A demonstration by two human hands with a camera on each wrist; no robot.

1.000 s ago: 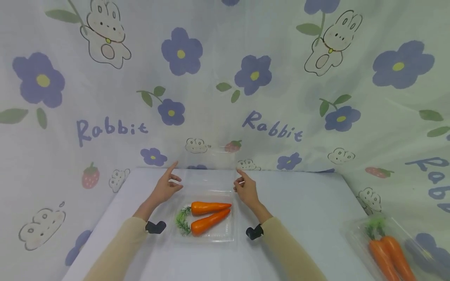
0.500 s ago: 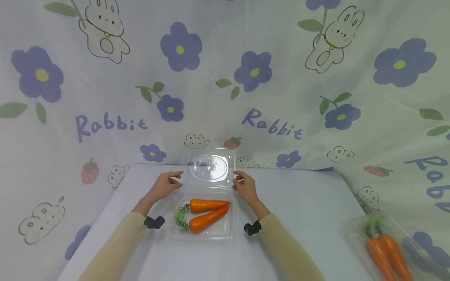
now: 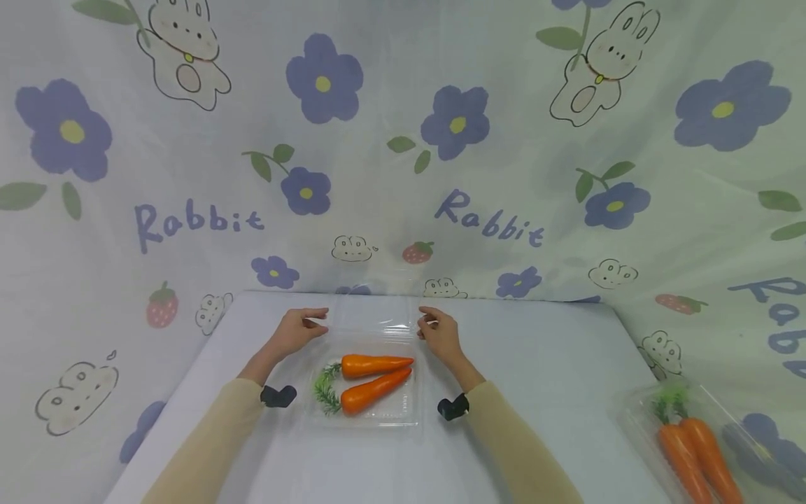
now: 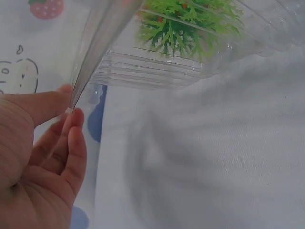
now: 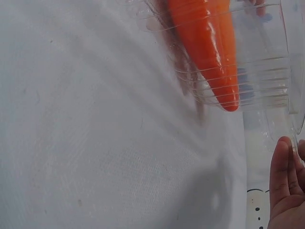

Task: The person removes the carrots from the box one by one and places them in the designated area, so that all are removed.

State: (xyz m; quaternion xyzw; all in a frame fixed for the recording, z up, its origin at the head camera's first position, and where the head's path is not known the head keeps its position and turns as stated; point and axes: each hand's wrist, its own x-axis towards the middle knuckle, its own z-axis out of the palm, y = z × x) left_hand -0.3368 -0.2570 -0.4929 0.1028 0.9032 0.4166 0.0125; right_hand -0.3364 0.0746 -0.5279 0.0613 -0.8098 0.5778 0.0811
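A clear plastic clamshell box (image 3: 362, 424) sits before me with its lid (image 3: 374, 316) raised at the back. Inside lie two orange carrots, an upper carrot (image 3: 376, 365) and a lower carrot (image 3: 376, 392), leafy tops to the left. My left hand (image 3: 297, 332) pinches the lid's left edge; the left wrist view shows the lid's edge (image 4: 97, 52) between thumb and fingers. On the opposite side, my right hand (image 3: 442, 334) pinches the lid's right edge. In the right wrist view the right fingers (image 5: 282, 164) are partly cut off by the frame.
A second clear box (image 3: 636, 402) with two carrots (image 3: 695, 455) lies at the right side, cut off by the frame. The white table (image 3: 535, 378) ends at a patterned cloth backdrop (image 3: 378, 154) behind the box.
Both hands' raised index fingers have lowered, and the hands have come to the lid's side edges. The glare on the lid appeared, then faded as its tilt changed.
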